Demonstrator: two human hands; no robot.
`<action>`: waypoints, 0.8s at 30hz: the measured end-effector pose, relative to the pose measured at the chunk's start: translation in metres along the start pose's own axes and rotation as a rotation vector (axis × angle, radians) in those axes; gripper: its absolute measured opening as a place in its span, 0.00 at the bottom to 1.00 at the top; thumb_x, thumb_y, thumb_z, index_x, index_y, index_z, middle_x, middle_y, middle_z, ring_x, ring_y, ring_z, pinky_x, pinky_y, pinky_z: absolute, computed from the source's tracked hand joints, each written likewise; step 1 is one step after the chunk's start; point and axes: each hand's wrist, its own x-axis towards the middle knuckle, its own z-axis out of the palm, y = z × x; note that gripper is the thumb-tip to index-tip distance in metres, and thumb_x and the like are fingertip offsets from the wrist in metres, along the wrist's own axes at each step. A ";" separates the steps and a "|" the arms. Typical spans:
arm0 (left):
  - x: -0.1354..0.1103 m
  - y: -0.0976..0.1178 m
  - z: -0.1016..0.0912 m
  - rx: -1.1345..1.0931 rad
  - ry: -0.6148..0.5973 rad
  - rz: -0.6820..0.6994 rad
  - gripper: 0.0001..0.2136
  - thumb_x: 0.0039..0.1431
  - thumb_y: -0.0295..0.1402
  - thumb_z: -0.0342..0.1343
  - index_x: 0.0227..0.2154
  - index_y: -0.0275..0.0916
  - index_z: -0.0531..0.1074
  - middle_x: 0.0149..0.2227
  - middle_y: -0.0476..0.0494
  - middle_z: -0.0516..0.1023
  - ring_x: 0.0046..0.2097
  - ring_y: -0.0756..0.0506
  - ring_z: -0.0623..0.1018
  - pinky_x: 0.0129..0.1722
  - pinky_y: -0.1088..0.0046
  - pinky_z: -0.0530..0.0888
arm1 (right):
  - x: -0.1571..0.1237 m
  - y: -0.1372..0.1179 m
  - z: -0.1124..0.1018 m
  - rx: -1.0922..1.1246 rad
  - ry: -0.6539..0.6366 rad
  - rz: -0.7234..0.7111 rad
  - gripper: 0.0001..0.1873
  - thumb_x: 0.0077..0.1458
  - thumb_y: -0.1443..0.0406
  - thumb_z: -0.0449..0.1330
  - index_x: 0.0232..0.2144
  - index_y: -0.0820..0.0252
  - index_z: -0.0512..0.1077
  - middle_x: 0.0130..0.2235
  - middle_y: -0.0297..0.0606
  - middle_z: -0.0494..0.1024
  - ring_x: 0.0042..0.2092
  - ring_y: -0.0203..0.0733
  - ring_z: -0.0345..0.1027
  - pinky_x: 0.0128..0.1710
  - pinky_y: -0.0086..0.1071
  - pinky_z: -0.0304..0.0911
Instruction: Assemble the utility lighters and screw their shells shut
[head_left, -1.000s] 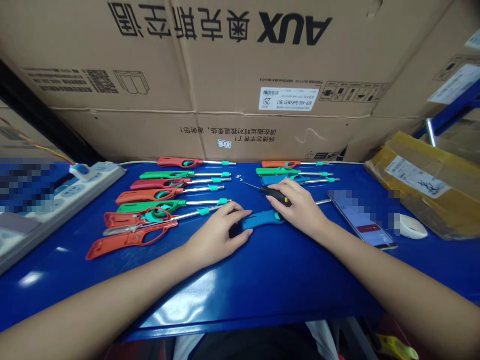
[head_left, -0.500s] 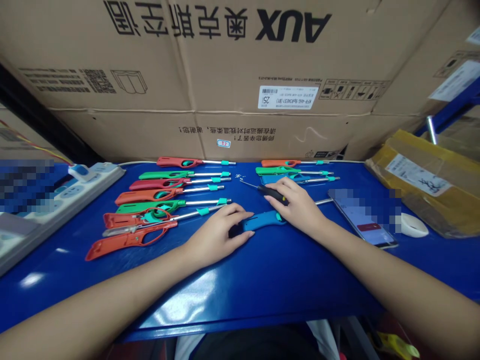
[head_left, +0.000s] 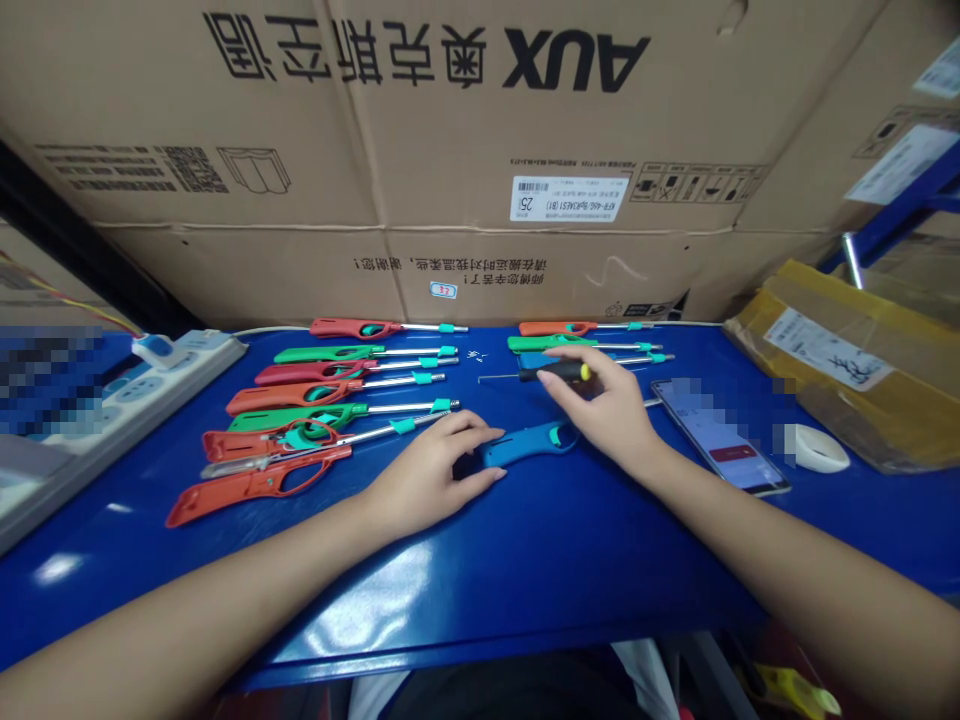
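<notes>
My left hand [head_left: 420, 480] holds the end of a blue gas lighter [head_left: 529, 447] between thumb and fingers. The lighter lies flat on the blue table, its green trigger showing at the right; most of its metal tube is hidden by my other hand. Above it, my right hand [head_left: 611, 400] has thumb and index finger about the black and yellow handle of a screwdriver [head_left: 551, 373], whose thin shaft points left, near the tabletop. Several tiny silvery pieces, seemingly screws [head_left: 475, 354], lie beyond the screwdriver's tip.
At left lie several lighters, among them a green one [head_left: 300, 417] and an opened orange-red casing [head_left: 247, 490]. More lighters [head_left: 555, 328] lie back right. A power strip [head_left: 202, 350], phone [head_left: 724, 440], white round object [head_left: 821, 449] and taped parcel [head_left: 847, 370] flank them. A large carton [head_left: 450, 130] stands behind.
My right hand has shifted slightly to the right, and the screwdriver has swung from slanted to nearly level. The left hand keeps its place on the blue lighter.
</notes>
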 end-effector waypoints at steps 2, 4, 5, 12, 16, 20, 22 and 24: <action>0.000 0.000 -0.001 0.004 -0.017 0.020 0.17 0.64 0.35 0.62 0.54 0.38 0.75 0.48 0.40 0.76 0.47 0.44 0.77 0.50 0.63 0.77 | 0.001 -0.004 -0.003 0.107 0.070 0.077 0.11 0.58 0.56 0.66 0.40 0.55 0.75 0.33 0.34 0.78 0.30 0.38 0.71 0.29 0.34 0.68; -0.001 0.001 -0.003 0.005 -0.032 0.046 0.18 0.64 0.37 0.62 0.54 0.38 0.75 0.48 0.39 0.76 0.48 0.43 0.77 0.51 0.62 0.76 | 0.002 -0.007 -0.006 0.213 0.110 0.145 0.11 0.58 0.55 0.65 0.36 0.55 0.74 0.25 0.29 0.72 0.22 0.34 0.65 0.22 0.31 0.64; -0.002 0.002 -0.003 0.002 -0.038 0.060 0.18 0.64 0.37 0.62 0.54 0.38 0.75 0.48 0.39 0.76 0.49 0.43 0.77 0.52 0.62 0.76 | 0.002 -0.008 -0.008 0.262 0.123 0.174 0.12 0.58 0.54 0.65 0.35 0.55 0.73 0.22 0.26 0.69 0.20 0.33 0.62 0.20 0.30 0.62; -0.005 0.010 -0.005 -0.010 -0.140 0.123 0.20 0.63 0.39 0.62 0.56 0.39 0.74 0.49 0.39 0.77 0.49 0.42 0.77 0.52 0.62 0.76 | 0.001 -0.015 -0.009 0.521 0.095 0.344 0.18 0.54 0.49 0.67 0.29 0.55 0.69 0.22 0.25 0.66 0.18 0.32 0.61 0.16 0.28 0.62; -0.006 0.011 -0.004 -0.014 -0.136 0.133 0.22 0.61 0.40 0.64 0.56 0.37 0.75 0.48 0.39 0.78 0.49 0.42 0.77 0.51 0.63 0.76 | -0.003 -0.021 -0.009 0.575 0.055 0.398 0.20 0.52 0.49 0.69 0.27 0.56 0.69 0.22 0.26 0.68 0.16 0.32 0.64 0.16 0.29 0.64; -0.007 0.011 -0.003 -0.091 -0.040 0.056 0.23 0.58 0.40 0.68 0.53 0.36 0.77 0.46 0.41 0.78 0.44 0.46 0.79 0.46 0.70 0.77 | -0.008 -0.024 -0.008 0.617 0.028 0.427 0.18 0.53 0.51 0.69 0.27 0.56 0.70 0.25 0.29 0.74 0.19 0.34 0.69 0.19 0.30 0.69; -0.007 0.012 -0.003 -0.115 0.026 0.002 0.18 0.58 0.39 0.67 0.49 0.36 0.79 0.43 0.43 0.79 0.38 0.49 0.78 0.40 0.75 0.77 | -0.009 -0.024 -0.008 0.636 0.035 0.430 0.16 0.54 0.53 0.69 0.28 0.56 0.70 0.26 0.30 0.76 0.20 0.35 0.71 0.21 0.30 0.71; -0.006 0.013 -0.005 -0.105 0.108 -0.045 0.14 0.59 0.38 0.67 0.46 0.37 0.80 0.40 0.45 0.80 0.35 0.51 0.78 0.37 0.76 0.76 | -0.009 -0.025 -0.009 0.641 0.057 0.439 0.16 0.53 0.54 0.69 0.28 0.56 0.70 0.26 0.29 0.76 0.20 0.35 0.71 0.20 0.30 0.71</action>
